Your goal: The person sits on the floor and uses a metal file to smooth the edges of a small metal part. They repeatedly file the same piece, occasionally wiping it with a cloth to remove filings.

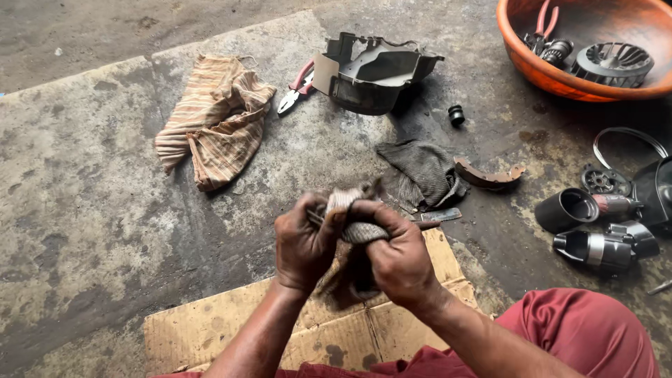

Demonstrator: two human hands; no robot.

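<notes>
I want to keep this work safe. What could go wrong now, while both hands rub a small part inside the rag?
1. The part is hidden in the dirty rag between the left hand and right hand; an edge might nick bare fingers.
2. The curved brake shoe and small black bush lie loose on the oily floor and could be kicked away.

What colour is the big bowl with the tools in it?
The bowl is orange, seen best in the head view, at the top right.
</notes>
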